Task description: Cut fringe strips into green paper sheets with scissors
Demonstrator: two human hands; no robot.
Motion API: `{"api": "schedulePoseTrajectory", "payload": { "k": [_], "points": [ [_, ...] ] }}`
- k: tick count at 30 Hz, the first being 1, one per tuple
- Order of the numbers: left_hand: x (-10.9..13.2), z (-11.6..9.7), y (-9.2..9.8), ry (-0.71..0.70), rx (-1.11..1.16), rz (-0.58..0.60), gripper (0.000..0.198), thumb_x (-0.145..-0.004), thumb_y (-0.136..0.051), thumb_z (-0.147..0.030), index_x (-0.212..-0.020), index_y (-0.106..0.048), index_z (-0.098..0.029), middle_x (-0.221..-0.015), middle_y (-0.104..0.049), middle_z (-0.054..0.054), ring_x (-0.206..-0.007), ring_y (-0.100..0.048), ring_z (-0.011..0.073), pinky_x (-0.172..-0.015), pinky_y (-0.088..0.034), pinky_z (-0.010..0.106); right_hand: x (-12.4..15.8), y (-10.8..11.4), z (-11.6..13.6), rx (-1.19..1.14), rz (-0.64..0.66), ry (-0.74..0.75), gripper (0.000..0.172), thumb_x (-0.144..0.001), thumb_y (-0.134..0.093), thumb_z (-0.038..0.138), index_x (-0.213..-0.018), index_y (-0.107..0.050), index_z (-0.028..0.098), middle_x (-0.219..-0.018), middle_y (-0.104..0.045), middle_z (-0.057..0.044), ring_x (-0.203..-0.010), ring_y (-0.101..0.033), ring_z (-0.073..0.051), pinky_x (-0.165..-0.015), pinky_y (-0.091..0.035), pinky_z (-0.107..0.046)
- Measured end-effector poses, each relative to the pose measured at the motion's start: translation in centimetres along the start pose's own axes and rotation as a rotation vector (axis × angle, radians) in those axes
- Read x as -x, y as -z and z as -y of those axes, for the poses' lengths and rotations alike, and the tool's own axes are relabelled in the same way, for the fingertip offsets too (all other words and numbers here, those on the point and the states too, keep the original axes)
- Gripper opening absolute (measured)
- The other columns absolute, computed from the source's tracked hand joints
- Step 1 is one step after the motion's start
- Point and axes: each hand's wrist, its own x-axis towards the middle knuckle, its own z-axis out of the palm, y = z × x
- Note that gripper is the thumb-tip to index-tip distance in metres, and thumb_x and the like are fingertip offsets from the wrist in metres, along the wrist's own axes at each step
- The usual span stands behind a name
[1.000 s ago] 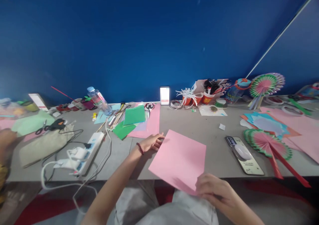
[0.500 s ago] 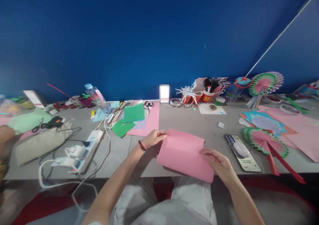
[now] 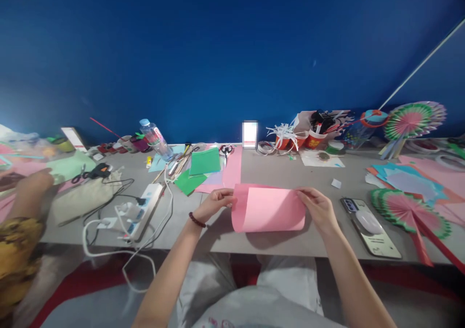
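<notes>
A sheet of pink paper (image 3: 276,210) is bent over on itself in a loose curl above the near part of the table. At its left edge my left hand (image 3: 217,203), with a dark bead bracelet on the wrist, pinches the paper between thumb and fingers. On the opposite side, my right hand (image 3: 318,206) grips the upper right corner. The rounded fold faces me, and the lighter flap lies over the deeper pink part behind.
To the right lie a phone (image 3: 370,236) with a white mouse (image 3: 369,221) on it and a folded paper fan (image 3: 407,212). A power strip (image 3: 145,211) with cables sits left. Scissors (image 3: 226,149) and green paper (image 3: 205,162) are behind. A co-worker's arm (image 3: 34,197) reaches in far left.
The pink paper has gone from nearly flat and tilted to curled over, its near edge brought up and back. My right hand has moved up to the corner. The view has turned slightly left.
</notes>
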Motion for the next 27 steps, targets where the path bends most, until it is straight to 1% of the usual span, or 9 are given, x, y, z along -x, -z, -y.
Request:
{"api": "schedulePoseTrajectory", "payload": {
  "k": [4,10,12,15,16,18,21,24,27],
  "points": [
    [0.1,0.4,-0.4,0.002,0.042,0.043,0.044,-0.068,-0.076,-0.042,-0.102,-0.069,-0.015,-0.09,-0.068,0.007,-0.075,-0.058,0.0128,-0.069,-0.046,0.025,-0.6,-0.3,0.6,0.141,0.028,0.074,0.029,-0.068,-0.07,0.046,-0.079,-0.073,0.019,-0.083,-0.071,-0.007,-0.079,-0.063,-0.021,-0.072,-0.049,-0.031],
    [0.1,1.1,-0.4,0.016,0.072,0.163,0.046,-0.069,-0.077,-0.042,-0.105,-0.068,-0.015,-0.088,-0.067,0.006,-0.073,-0.06,0.0123,-0.068,-0.048,0.024,-0.7,-0.4,1.0,0.222,0.111,0.109,0.026,-0.073,-0.066,0.044,-0.081,-0.073,0.02,-0.085,-0.072,-0.006,-0.084,-0.065,-0.023,-0.079,-0.05,-0.034],
    [0.1,0.9,-0.1,0.03,0.087,0.207,0.049,-0.074,-0.07,-0.048,-0.11,-0.066,-0.014,-0.088,-0.068,0.008,-0.074,-0.061,0.0136,-0.069,-0.05,0.026,-0.6,-0.3,1.3,0.252,0.134,0.126,0.025,-0.074,-0.066,0.044,-0.081,-0.073,0.02,-0.086,-0.072,-0.006,-0.085,-0.065,-0.023,-0.081,-0.049,-0.035],
    [0.1,-0.4,0.4,0.093,0.1,0.265,0.058,-0.083,-0.052,-0.059,-0.118,-0.062,-0.014,-0.096,-0.068,0.014,-0.077,-0.064,0.0173,-0.066,-0.052,0.028,-0.3,-0.3,2.3,0.294,0.178,0.156,0.024,-0.075,-0.065,0.043,-0.082,-0.073,0.021,-0.088,-0.072,-0.006,-0.087,-0.065,-0.024,-0.082,-0.05,-0.036],
    [0.0,-0.9,0.4,0.112,0.074,0.288,0.059,-0.085,-0.048,-0.061,-0.12,-0.06,-0.015,-0.101,-0.068,0.016,-0.078,-0.064,0.0182,-0.065,-0.052,0.028,-0.2,-0.4,2.7,0.309,0.199,0.167,0.024,-0.076,-0.065,0.043,-0.083,-0.073,0.021,-0.089,-0.072,-0.006,-0.087,-0.066,-0.024,-0.082,-0.05,-0.035],
    [0.0,-2.1,0.2,0.131,-0.032,0.361,0.06,-0.085,-0.048,-0.06,-0.125,-0.056,-0.016,-0.11,-0.066,0.018,-0.08,-0.065,0.0184,-0.066,-0.052,0.028,0.1,-0.7,3.7,0.358,0.253,0.204,0.024,-0.078,-0.064,0.042,-0.088,-0.073,0.022,-0.091,-0.072,-0.006,-0.088,-0.066,-0.023,-0.082,-0.05,-0.035],
    [0.0,-3.3,-1.0,0.143,-0.236,0.453,0.062,-0.081,-0.058,-0.054,-0.13,-0.052,-0.018,-0.113,-0.066,0.017,-0.083,-0.066,0.0201,-0.064,-0.05,0.026,0.4,-1.7,5.3,0.468,0.334,0.315,0.021,-0.083,-0.061,0.038,-0.093,-0.072,0.024,-0.093,-0.071,-0.005,-0.088,-0.065,-0.022,-0.08,-0.05,-0.034],
    [0.3,-3.5,-2.7,0.057,-0.451,0.423,0.056,-0.077,-0.065,-0.047,-0.124,-0.058,-0.019,-0.105,-0.069,0.011,-0.086,-0.064,0.0207,-0.067,-0.047,0.025,0.8,-2.9,6.5,0.535,0.37,0.419,0.021,-0.087,-0.056,0.037,-0.095,-0.07,0.025,-0.091,-0.07,-0.005,-0.085,-0.065,-0.021,-0.074,-0.051,-0.031],
    [0.9,-3.1,-4.3,-0.036,-0.576,0.352,0.036,-0.08,-0.062,-0.045,-0.101,-0.07,-0.017,-0.085,-0.07,0.005,-0.079,-0.062,0.0196,-0.067,-0.045,0.024,1.4,-3.7,7.2,0.563,0.377,0.483,0.022,-0.089,-0.053,0.038,-0.096,-0.07,0.025,-0.091,-0.07,-0.005,-0.083,-0.065,-0.02,-0.072,-0.051,-0.03]
  ]
}}
